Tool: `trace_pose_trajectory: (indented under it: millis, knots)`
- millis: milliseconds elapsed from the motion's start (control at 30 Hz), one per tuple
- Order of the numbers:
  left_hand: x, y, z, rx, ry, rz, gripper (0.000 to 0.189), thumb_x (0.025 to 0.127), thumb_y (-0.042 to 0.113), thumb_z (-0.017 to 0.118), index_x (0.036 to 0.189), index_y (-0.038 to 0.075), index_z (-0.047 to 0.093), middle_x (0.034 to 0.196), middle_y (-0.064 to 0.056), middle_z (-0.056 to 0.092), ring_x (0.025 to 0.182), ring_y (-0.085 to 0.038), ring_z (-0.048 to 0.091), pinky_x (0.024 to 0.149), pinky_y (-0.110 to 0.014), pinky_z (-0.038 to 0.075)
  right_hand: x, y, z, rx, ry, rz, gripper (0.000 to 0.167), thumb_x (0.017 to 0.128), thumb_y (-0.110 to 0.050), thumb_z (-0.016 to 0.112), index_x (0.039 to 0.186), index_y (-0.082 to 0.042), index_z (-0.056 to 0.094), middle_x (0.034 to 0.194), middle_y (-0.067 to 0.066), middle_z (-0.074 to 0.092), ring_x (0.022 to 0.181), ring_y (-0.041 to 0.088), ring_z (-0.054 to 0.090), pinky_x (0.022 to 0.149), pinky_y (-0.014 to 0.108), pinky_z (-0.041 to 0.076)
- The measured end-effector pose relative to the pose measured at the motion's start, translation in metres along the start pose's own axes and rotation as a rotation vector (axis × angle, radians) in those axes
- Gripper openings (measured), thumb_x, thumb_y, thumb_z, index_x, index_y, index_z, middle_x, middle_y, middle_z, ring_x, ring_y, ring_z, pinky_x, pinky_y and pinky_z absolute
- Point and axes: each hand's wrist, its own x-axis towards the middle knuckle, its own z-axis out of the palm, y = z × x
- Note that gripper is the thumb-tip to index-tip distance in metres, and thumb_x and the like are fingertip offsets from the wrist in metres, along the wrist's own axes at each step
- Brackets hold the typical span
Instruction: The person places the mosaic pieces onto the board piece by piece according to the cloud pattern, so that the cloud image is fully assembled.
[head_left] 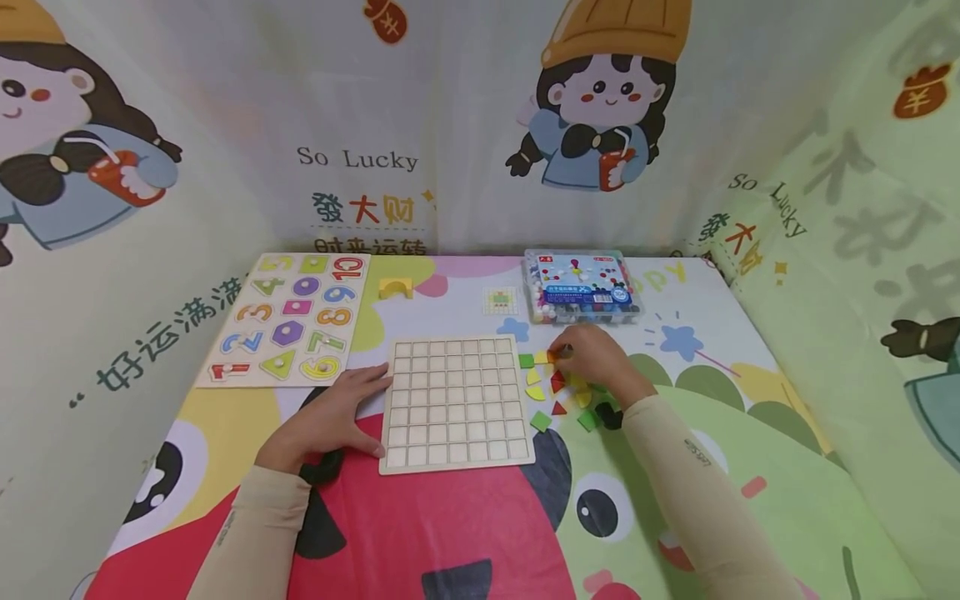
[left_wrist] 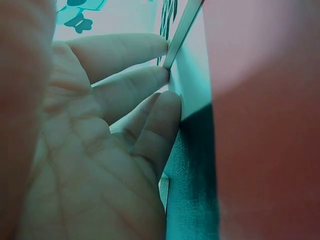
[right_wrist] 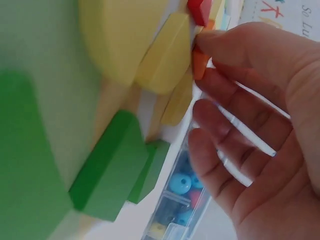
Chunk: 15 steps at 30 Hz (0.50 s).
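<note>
Cartoon-printed tabletop point(head_left: 420, 533): we log our left hand point(head_left: 330, 421), fingers extended, touching the grid board point(head_left: 459, 408) along its left edge, right hand point(head_left: 592, 354) pinching an orange piece point(right_wrist: 201, 65) near loose coloured pieces point(head_left: 540, 422) right of the board; bare cells suggest all placement remains.

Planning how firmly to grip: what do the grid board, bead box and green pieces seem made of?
Grid board: likely bare wood, matte, from its pale tan colour. Bead box: probably clear, glossy plastic; blue beads show through its wall. Green pieces: smooth, evenly coloured; painted wood or plastic, I can't tell which.
</note>
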Motion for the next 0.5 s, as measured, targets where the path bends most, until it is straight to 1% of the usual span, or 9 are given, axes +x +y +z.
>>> trace_pose_trajectory:
  millis: [133, 233, 333, 433, 500]
  knots:
    - [-0.002, -0.002, 0.0, 0.004, -0.003, -0.009, 0.11, 0.07, 0.047, 0.097, 0.159, 0.006, 0.047, 0.172, -0.014, 0.033, 0.152, -0.042, 0.032, 0.108, -0.056, 0.055, 0.002, -0.002, -0.002, 0.009, 0.014, 0.013, 0.023, 0.092, -0.02, 0.079, 0.113, -0.01, 0.082, 0.11, 0.006, 0.078, 0.103, 0.027, 0.067, 0.098, 0.048, 0.058]
    - [-0.003, -0.002, 0.0, 0.008, -0.008, -0.009, 0.11, 0.071, 0.048, 0.097, 0.159, 0.006, 0.046, 0.172, -0.015, 0.033, 0.152, -0.043, 0.031, 0.109, -0.057, 0.054, 0.003, -0.009, -0.002, 0.053, 0.038, 0.016, 0.028, 0.091, -0.023, 0.08, 0.116, -0.01, 0.079, 0.109, 0.006, 0.075, 0.098, 0.026, 0.062, 0.091, 0.045, 0.057]
    - [-0.003, -0.002, -0.001, 0.006, -0.014, -0.017, 0.11, 0.071, 0.048, 0.096, 0.16, 0.007, 0.046, 0.172, -0.014, 0.032, 0.153, -0.042, 0.031, 0.109, -0.056, 0.054, 0.007, -0.023, -0.001, 0.11, 0.054, -0.03, 0.028, 0.089, -0.021, 0.079, 0.116, -0.011, 0.078, 0.108, 0.006, 0.073, 0.096, 0.025, 0.061, 0.089, 0.042, 0.056]
    - [-0.001, -0.001, 0.0, -0.005, -0.018, -0.019, 0.11, 0.071, 0.047, 0.096, 0.161, 0.008, 0.045, 0.172, -0.013, 0.032, 0.154, -0.041, 0.03, 0.109, -0.056, 0.054, 0.013, -0.039, 0.002, 0.147, 0.053, -0.109, 0.027, 0.087, -0.019, 0.078, 0.114, -0.011, 0.078, 0.107, 0.005, 0.073, 0.096, 0.024, 0.062, 0.089, 0.043, 0.057]
    - [0.0, -0.001, 0.0, -0.013, -0.019, -0.023, 0.11, 0.071, 0.047, 0.096, 0.161, 0.009, 0.045, 0.173, -0.012, 0.032, 0.154, -0.041, 0.029, 0.109, -0.055, 0.055, 0.018, -0.05, 0.005, 0.153, 0.051, -0.172, 0.026, 0.088, -0.019, 0.079, 0.113, -0.011, 0.079, 0.106, 0.004, 0.074, 0.095, 0.023, 0.064, 0.089, 0.044, 0.058]
